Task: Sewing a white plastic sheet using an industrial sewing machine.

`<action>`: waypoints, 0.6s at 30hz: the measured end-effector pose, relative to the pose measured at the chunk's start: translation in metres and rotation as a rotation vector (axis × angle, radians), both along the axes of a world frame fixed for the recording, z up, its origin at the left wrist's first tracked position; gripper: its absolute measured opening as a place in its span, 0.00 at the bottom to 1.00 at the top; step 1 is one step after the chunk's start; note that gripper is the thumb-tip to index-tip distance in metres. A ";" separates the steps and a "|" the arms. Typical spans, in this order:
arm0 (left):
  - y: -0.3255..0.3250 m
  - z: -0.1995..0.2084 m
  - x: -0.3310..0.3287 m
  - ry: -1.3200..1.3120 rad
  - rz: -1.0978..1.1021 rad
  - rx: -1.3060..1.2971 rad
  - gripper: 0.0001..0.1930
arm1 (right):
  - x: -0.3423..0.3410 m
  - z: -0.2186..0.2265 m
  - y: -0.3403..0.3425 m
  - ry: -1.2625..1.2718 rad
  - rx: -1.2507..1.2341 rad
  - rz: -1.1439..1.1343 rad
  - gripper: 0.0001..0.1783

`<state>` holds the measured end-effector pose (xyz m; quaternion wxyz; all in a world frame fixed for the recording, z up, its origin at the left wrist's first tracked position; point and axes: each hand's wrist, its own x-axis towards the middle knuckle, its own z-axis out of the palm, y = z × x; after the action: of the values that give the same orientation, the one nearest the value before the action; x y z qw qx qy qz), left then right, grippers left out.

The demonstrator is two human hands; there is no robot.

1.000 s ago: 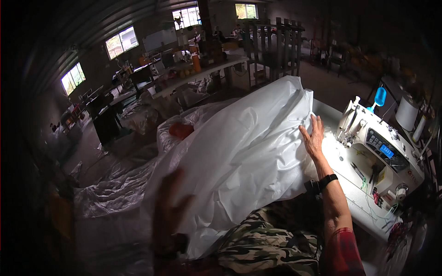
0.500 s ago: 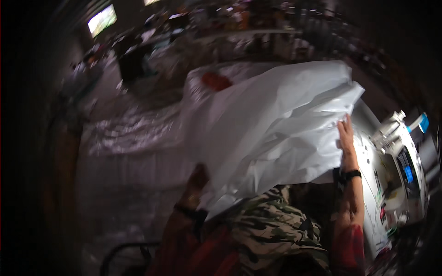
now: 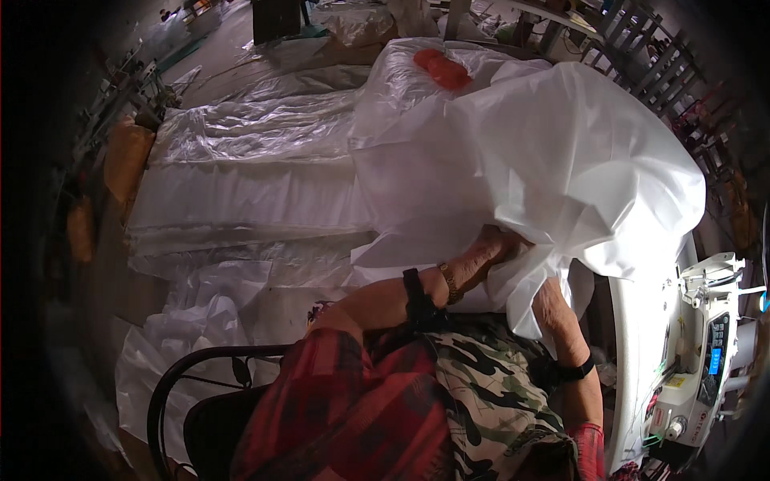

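A large white sheet (image 3: 561,160) is bunched up in front of me, draped over the table edge and my lap. My left hand (image 3: 496,250) reaches into its lower folds and closes on the fabric, with the fingers partly buried. A gold bracelet and a black band sit on that wrist. My right forearm (image 3: 565,333), wearing a black wristband, runs up under the sheet. The right hand itself is covered by the fabric.
A white sewing machine (image 3: 706,353) stands on the white table (image 3: 638,337) at the right. Stacks of white and clear sheets (image 3: 249,184) lie on the floor to the left, and a red bundle (image 3: 443,69) lies at the back. A black metal chair (image 3: 192,385) is beneath me.
My view has swung left and down. The sheet, held spread out before, is now gathered toward my lap. My left hand has come across into its folds, and my right hand has gone under it.
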<state>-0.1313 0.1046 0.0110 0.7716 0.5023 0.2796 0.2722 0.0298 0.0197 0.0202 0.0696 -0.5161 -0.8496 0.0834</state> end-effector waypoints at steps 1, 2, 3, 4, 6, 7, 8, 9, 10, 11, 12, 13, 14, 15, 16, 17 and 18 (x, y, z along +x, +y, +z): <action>0.000 -0.002 -0.001 0.005 -0.042 -0.056 0.17 | -0.003 0.006 0.001 -0.081 0.039 0.044 0.21; 0.002 -0.004 -0.003 0.002 -0.019 -0.045 0.17 | -0.005 0.013 0.000 -0.111 0.060 0.074 0.21; 0.004 -0.006 -0.006 0.006 0.012 -0.022 0.17 | -0.006 0.019 0.001 -0.099 0.057 0.085 0.22; 0.007 -0.007 -0.010 0.006 0.051 0.006 0.16 | -0.006 0.025 -0.001 -0.129 -0.001 0.081 0.22; 0.018 -0.008 -0.024 0.028 0.174 0.107 0.16 | 0.001 0.039 -0.005 0.258 -0.045 0.104 0.25; 0.026 -0.008 -0.037 0.049 0.263 0.179 0.16 | 0.009 0.046 -0.008 0.391 -0.050 0.064 0.25; 0.035 -0.007 -0.054 0.075 0.368 0.258 0.16 | 0.018 0.053 -0.014 0.510 -0.035 0.013 0.24; 0.046 -0.005 -0.077 0.108 0.474 0.333 0.16 | 0.031 0.059 -0.018 0.626 -0.052 -0.106 0.23; 0.055 -0.001 -0.103 0.148 0.585 0.407 0.16 | 0.045 0.064 -0.020 0.726 -0.037 -0.191 0.22; 0.063 0.005 -0.134 0.190 0.692 0.476 0.16 | 0.062 0.068 -0.020 0.814 -0.060 -0.274 0.20; 0.069 0.011 -0.166 0.233 0.792 0.539 0.16 | 0.077 0.068 -0.024 0.868 -0.026 -0.359 0.21; 0.073 0.017 -0.202 0.283 0.889 0.594 0.16 | 0.093 0.065 -0.025 0.939 0.040 -0.346 0.22; 0.074 0.023 -0.238 0.337 0.976 0.642 0.15 | 0.109 0.058 -0.012 1.049 0.005 -0.463 0.23; 0.074 0.030 -0.274 0.395 1.058 0.684 0.15 | 0.125 0.051 -0.003 0.993 0.096 -0.496 0.24; 0.069 0.036 -0.312 0.460 1.140 0.719 0.15 | 0.142 0.043 0.004 0.926 0.151 -0.517 0.25; 0.063 0.043 -0.350 0.533 1.228 0.741 0.15 | 0.155 0.031 0.012 1.055 0.190 -0.502 0.24; 0.056 0.045 -0.383 0.605 1.287 0.756 0.15 | 0.168 0.020 0.020 1.078 0.219 -0.543 0.22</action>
<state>-0.5147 0.1610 0.0556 0.1321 0.5219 0.6002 0.5916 0.1977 0.0397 0.0405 0.5609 -0.5893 -0.5365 0.2243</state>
